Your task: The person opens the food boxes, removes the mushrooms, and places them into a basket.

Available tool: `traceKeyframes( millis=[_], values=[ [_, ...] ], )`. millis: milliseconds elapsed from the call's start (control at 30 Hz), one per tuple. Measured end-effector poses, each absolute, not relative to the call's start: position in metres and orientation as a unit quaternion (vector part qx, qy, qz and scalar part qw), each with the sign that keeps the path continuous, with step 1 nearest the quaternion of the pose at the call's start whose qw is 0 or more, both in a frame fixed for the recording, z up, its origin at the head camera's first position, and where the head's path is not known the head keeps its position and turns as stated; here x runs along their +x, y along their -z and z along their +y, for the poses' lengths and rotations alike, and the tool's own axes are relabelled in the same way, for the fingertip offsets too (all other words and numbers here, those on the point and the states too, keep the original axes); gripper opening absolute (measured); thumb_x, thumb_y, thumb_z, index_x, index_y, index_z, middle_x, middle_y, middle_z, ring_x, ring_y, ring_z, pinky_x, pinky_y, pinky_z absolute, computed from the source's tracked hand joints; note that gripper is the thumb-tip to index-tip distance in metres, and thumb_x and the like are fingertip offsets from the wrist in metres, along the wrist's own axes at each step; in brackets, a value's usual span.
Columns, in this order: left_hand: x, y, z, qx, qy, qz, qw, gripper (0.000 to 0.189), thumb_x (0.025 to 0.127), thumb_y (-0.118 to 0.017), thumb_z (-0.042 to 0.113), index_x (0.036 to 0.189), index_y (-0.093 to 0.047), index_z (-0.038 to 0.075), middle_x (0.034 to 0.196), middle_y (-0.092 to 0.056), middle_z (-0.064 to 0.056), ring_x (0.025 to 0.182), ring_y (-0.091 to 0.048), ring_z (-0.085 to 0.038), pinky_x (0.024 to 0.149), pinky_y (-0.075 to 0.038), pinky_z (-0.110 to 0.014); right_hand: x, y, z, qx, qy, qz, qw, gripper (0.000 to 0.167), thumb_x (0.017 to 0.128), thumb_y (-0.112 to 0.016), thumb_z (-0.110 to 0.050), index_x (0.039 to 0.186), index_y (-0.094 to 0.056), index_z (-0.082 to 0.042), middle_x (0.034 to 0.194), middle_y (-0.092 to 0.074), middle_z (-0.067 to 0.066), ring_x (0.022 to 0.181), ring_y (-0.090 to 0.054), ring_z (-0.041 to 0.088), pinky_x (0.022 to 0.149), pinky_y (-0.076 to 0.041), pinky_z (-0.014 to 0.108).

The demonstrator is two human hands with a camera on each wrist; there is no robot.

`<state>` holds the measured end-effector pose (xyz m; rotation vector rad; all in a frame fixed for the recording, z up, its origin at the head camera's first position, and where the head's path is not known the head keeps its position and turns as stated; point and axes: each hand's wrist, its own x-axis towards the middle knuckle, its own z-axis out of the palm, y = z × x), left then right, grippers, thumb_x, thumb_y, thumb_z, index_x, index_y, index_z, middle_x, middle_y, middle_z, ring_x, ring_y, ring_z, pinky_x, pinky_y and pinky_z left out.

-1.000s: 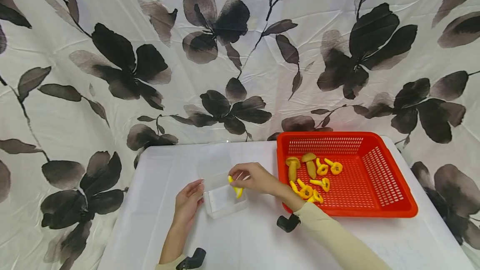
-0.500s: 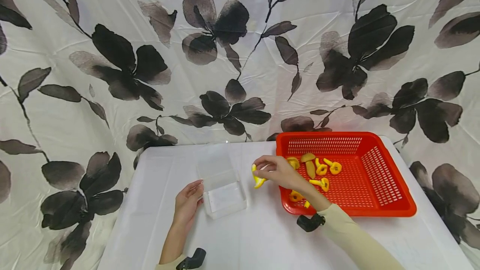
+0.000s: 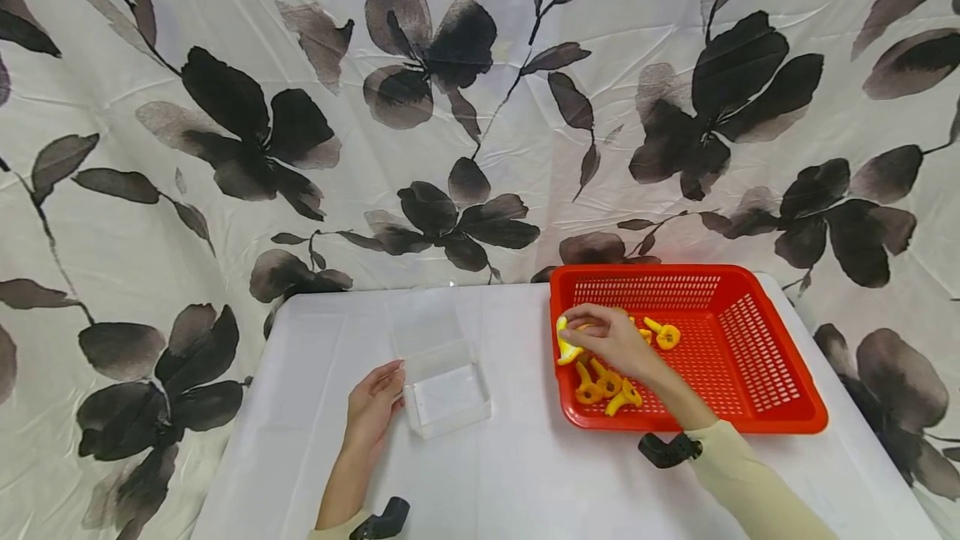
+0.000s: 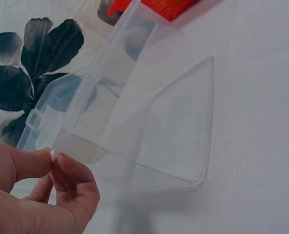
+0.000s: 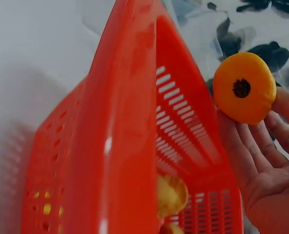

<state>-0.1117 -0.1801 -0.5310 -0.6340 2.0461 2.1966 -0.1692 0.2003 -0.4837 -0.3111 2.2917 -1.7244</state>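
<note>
My left hand (image 3: pixel 371 415) pinches the left edge of a clear plastic box (image 3: pixel 452 423) between thumb and fingers. In the left wrist view the box (image 4: pixel 183 117) looks bare inside, its clear lid (image 4: pixel 54 105) folded back. My right hand (image 3: pixel 618 344) holds a yellow toy mushroom (image 3: pixel 566 348) over the left side of a red basket (image 3: pixel 750 390). Its round orange-yellow cap (image 5: pixel 261 80) with a dark hole faces the right wrist camera, hiding the stem. Several yellow mushrooms (image 3: pixel 624 397) lie in the basket, some behind the hand; a tan one (image 5: pixel 172 196) shows in the right wrist view.
The basket's tall slotted wall (image 5: pixel 129 122) fills much of the right wrist view. A white cloth covers the table (image 3: pixel 517 473). Behind it hangs a floral curtain (image 3: pixel 450 107). A black wrist camera (image 3: pixel 667 450) sits on my right sleeve.
My right hand has carried the yellow mushroom rightward, from above the clear box to over the red basket's left side. My left hand has stayed at the box's edge.
</note>
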Motion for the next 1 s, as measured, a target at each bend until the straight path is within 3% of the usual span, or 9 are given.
traceKeyframes(
  millis=[600,833,1000],
  values=[
    [-0.112,0.532,-0.180,-0.206,-0.720,0.662,0.037,0.038,0.103,-0.060,0.003,0.139,-0.053,-0.007,0.113,-0.066,-0.005,0.096,-0.063,-0.014,0.072,-0.052,-0.019,-0.148,0.504,0.276,-0.028,0.545,0.835,0.072,0.043,0.098,-0.072,-0.033,0.128,-0.065,-0.004,0.119,-0.067,0.016,0.104,-0.067,0.026,0.088,-0.057,0.044],
    [-0.113,0.531,-0.180,-0.206,-0.714,0.668,0.038,0.038,0.104,-0.058,0.003,0.140,-0.052,-0.008,0.117,-0.065,-0.007,0.099,-0.062,-0.015,0.078,-0.054,-0.022,-0.146,0.511,0.300,-0.002,0.512,0.854,0.095,0.049,0.100,-0.070,-0.036,0.132,-0.062,0.000,0.125,-0.066,0.018,0.116,-0.061,0.035,0.096,-0.054,0.048],
    [-0.112,0.530,-0.179,-0.207,-0.712,0.670,0.037,0.037,0.104,-0.058,0.003,0.139,-0.053,-0.007,0.118,-0.065,-0.008,0.100,-0.062,-0.016,0.079,-0.054,-0.023,-0.144,0.516,0.314,0.003,0.488,0.865,0.114,0.049,0.101,-0.068,-0.032,0.134,-0.059,0.004,0.123,-0.066,0.021,0.116,-0.061,0.039,0.096,-0.054,0.049]
  ],
)
